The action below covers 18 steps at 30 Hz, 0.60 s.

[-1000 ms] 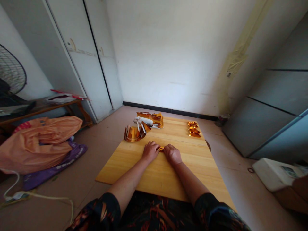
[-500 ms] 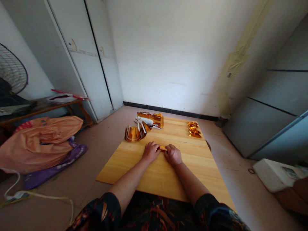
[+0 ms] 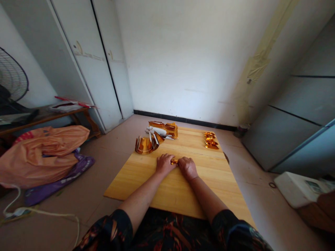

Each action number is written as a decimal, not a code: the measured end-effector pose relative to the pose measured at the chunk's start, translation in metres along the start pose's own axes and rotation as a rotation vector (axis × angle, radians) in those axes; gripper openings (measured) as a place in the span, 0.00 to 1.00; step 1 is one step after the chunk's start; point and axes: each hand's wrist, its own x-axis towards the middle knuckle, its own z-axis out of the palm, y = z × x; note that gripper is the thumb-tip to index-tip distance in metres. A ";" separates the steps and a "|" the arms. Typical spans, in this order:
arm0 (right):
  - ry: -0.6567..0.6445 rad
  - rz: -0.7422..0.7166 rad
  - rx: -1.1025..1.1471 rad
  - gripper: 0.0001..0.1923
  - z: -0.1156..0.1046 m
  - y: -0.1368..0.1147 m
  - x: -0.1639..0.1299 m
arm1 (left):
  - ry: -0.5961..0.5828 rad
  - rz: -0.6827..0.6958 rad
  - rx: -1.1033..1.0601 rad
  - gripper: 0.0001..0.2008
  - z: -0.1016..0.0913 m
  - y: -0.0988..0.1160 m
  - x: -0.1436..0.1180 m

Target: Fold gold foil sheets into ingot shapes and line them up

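Both of my hands are close together over the middle of a wooden table. Between them is a small piece of gold foil paper, narrow and folded or rolled. My left hand pinches its left end, and my right hand grips the right end with curled fingers that cover part of it. Beyond my left hand lies a curved stack of gold foil sheets. Behind that rests another pile of gold and white sheets. Several folded shiny gold foil pieces sit in a column toward the far right.
A grey cabinet stands at the left, near a low bench with a fan. Orange and purple bags and a cable lie on the floor. At right are a grey appliance and a white box.
My hands have drawn slightly closer together on the foil piece. It looks shorter and more crumpled between them. The sheets and folded pieces have stayed in place.
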 end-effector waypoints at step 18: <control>0.050 -0.031 0.033 0.11 0.005 0.003 0.000 | -0.054 0.008 -0.001 0.15 0.001 0.006 0.004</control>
